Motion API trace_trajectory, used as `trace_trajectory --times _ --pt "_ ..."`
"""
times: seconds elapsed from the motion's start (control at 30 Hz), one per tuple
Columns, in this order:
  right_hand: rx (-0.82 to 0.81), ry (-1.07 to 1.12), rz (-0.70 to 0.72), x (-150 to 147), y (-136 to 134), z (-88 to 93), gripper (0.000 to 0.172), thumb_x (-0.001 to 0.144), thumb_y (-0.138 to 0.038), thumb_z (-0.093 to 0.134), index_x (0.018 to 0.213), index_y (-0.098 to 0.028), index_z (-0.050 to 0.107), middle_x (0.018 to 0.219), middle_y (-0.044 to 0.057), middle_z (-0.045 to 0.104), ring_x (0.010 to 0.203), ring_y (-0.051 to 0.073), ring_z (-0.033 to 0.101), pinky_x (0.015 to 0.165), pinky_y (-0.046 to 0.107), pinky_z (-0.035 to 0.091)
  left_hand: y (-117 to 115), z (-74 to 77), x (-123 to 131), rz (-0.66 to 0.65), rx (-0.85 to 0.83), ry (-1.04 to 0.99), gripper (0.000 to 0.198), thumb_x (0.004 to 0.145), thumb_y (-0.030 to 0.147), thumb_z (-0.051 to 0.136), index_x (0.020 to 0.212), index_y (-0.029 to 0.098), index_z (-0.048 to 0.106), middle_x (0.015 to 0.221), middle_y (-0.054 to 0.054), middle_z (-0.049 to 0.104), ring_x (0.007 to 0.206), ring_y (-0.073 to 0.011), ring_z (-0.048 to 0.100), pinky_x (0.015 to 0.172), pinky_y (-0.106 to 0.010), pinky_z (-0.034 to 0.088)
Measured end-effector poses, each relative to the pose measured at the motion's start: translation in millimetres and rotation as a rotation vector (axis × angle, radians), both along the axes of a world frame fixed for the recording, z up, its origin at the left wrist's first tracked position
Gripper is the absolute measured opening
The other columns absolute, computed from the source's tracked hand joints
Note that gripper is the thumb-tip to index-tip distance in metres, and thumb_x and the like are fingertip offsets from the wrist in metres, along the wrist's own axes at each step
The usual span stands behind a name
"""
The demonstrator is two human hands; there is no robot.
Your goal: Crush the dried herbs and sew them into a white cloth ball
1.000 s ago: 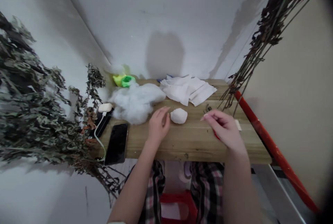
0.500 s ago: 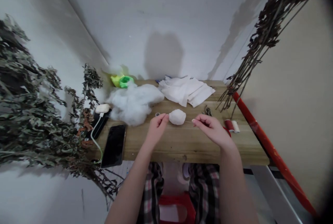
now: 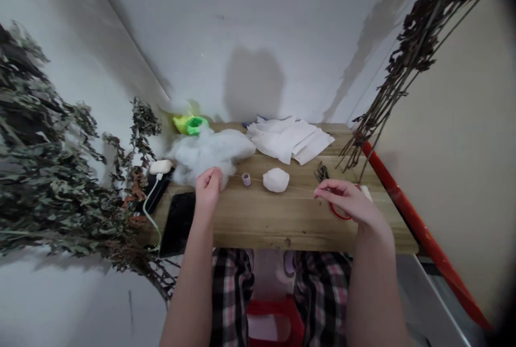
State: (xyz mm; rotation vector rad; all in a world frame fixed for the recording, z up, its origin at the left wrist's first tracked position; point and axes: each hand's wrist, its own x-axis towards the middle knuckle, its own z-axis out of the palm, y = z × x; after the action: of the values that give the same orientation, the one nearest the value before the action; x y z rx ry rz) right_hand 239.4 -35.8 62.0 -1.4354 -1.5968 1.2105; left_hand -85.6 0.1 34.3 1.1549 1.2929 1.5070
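A rounded white stuffed cloth ball [image 3: 276, 180] rests on the wooden table [image 3: 250, 223]. Thin thread runs out from both sides of it. My left hand [image 3: 208, 183] pinches the thread's left end, in front of the fluffy white stuffing [image 3: 213, 151]. To the right of the ball, my right hand [image 3: 341, 196] pinches the other stretch of thread, fingertips together; whether a needle is there is too small to tell. Between my left hand and the ball stands a small pale purple spool [image 3: 246, 179]. Red-handled scissors [image 3: 338, 212] lie partly under my right hand.
White cloth pieces [image 3: 288, 137] lie at the back. A phone [image 3: 177, 226], a white charger [image 3: 160, 167] with its cable, and dried plants [image 3: 80, 186] are on the left. A white thread spool [image 3: 366, 193] and dried stems [image 3: 387, 94] are on the right.
My hands have moved apart, the left one leftward off the ball's side and the right one rightward. The thread now stretches out on both sides, and the small purple spool shows fully.
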Motion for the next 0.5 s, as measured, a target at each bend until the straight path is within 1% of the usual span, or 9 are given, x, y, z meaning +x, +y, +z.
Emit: trace_trajectory --times 0.07,0.13,0.23,0.3,0.33,0.37,0.4,0.43,0.5 --pt "-0.01 0.011 -0.008 2.1 -1.1 0.5 0.033 0.073 -0.051 0.068 0.073 -0.018 0.068 0.075 0.004 0.067 0.069 0.015 0.057 0.061 0.024 0.042 1.2 -0.4 -5.4 0.053 -0.02 0.039 0.04 0.079 0.035 0.054 0.052 0.02 0.029 0.047 0.006 0.022 0.044 -0.007 0.02 0.043 -0.023 0.017" --pt "-0.028 0.06 0.002 2.7 -2.0 0.6 0.033 0.075 -0.05 0.066 0.074 -0.017 0.065 0.071 0.003 0.065 0.063 0.013 0.055 0.057 0.024 0.04 0.2 1.5 -8.5 0.09 -0.05 0.201 0.039 0.079 0.031 0.054 0.05 0.019 0.03 0.046 0.006 0.023 0.045 -0.0077 0.022 0.043 -0.023 0.018" --pt "-0.045 0.107 0.038 -5.2 -2.0 0.7 0.03 0.076 -0.047 0.065 0.074 -0.018 0.062 0.058 -0.001 0.057 0.054 0.011 0.047 0.05 0.023 0.035 -6.7 12.8 -0.9 0.091 -0.052 0.486 0.028 0.075 0.024 0.058 0.051 0.019 0.047 0.049 0.002 0.037 0.052 -0.0114 0.038 0.051 -0.022 0.03" --pt "-0.037 0.071 0.084 -16.8 -0.6 0.4 0.027 0.077 -0.045 0.064 0.076 -0.018 0.063 0.059 -0.002 0.054 0.054 0.01 0.045 0.051 0.022 0.034 -14.4 24.5 15.0 0.127 0.059 0.493 0.005 0.073 0.023 0.063 0.07 0.02 0.063 0.071 -0.003 0.059 0.076 -0.0179 0.054 0.068 -0.024 0.042" --pt "-0.015 0.05 0.106 -23.5 0.4 -0.1 0.027 0.077 -0.045 0.064 0.075 -0.018 0.063 0.062 -0.002 0.055 0.056 0.01 0.045 0.052 0.022 0.034 -18.7 30.2 25.4 0.106 0.124 0.474 0.011 0.072 0.024 0.066 0.082 0.021 0.067 0.089 -0.006 0.064 0.094 -0.022 0.056 0.081 -0.027 0.043" --pt "-0.002 0.032 0.142 -30.2 1.6 -0.8 0.026 0.078 -0.044 0.064 0.075 -0.018 0.063 0.065 -0.002 0.056 0.059 0.011 0.046 0.053 0.022 0.034 -23.1 35.0 36.9 0.052 0.178 0.454 0.02 0.072 0.025 0.066 0.092 0.022 0.068 0.105 -0.007 0.064 0.109 -0.0245 0.052 0.093 -0.03 0.041" --pt "0.009 0.018 0.168 -36.6 2.8 -1.7 0.026 0.078 -0.044 0.063 0.075 -0.018 0.063 0.066 -0.002 0.055 0.06 0.011 0.045 0.054 0.023 0.033 -27.4 38.3 48.6 -0.049 0.208 0.433 0.024 0.075 0.025 0.064 0.099 0.023 0.068 0.115 -0.008 0.062 0.116 -0.025 0.05 0.101 -0.032 0.036" --pt "0.014 0.009 0.186 -42.3 3.9 -2.9 0.027 0.079 -0.045 0.062 0.075 -0.018 0.063 0.064 -0.002 0.054 0.059 0.011 0.044 0.053 0.023 0.032 -31.2 39.7 60.1 -0.184 0.218 0.422 0.025 0.08 0.025 0.06 0.104 0.023 0.067 0.119 -0.007 0.062 0.117 -0.0247 0.05 0.104 -0.033 0.033" --pt "0.022 0.018 0.211 -51.1 5.7 -5.5 0.028 0.081 -0.045 0.059 0.075 -0.018 0.062 0.064 -0.002 0.053 0.058 0.011 0.043 0.053 0.023 0.031 -36.7 37.0 80.0 -0.423 0.192 0.386 0.025 0.086 0.028 0.051 0.105 0.023 0.067 0.113 -0.008 0.065 0.112 -0.0244 0.054 0.103 -0.034 0.036"
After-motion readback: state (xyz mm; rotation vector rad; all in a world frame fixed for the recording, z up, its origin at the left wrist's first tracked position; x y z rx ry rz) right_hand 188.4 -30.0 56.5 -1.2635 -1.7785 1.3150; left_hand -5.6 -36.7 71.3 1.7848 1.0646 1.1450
